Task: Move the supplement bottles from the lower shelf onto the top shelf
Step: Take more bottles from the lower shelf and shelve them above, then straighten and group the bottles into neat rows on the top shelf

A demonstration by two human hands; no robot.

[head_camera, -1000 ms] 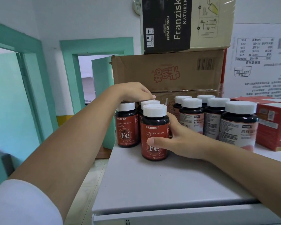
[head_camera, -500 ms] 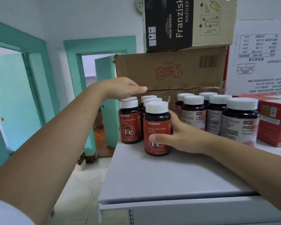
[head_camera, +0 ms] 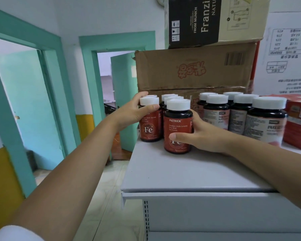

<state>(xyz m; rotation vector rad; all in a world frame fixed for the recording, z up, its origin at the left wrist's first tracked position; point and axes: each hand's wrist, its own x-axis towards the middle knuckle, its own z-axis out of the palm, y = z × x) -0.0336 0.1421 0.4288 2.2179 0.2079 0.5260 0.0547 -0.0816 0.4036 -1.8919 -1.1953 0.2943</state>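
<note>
Shows left hand [head_camera: 134, 112] gripping a dark, red-labelled, white-capped plastic supplement bottle [head_camera: 149, 126], right hand [head_camera: 204, 136] gripping its front twin [head_camera: 178, 126], both upright on grey metal top shelf [head_camera: 181, 171]. Risks toppling crowded neighbours [head_camera: 215, 113] through a careless release.

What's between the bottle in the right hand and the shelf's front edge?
Nothing: in the head view, bare grey shelf runs from that bottle to the edge.

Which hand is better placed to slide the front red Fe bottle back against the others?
Right. The right hand grips the front red bottle, thumb across its label; the left hand holds the left red bottle instead.
</note>
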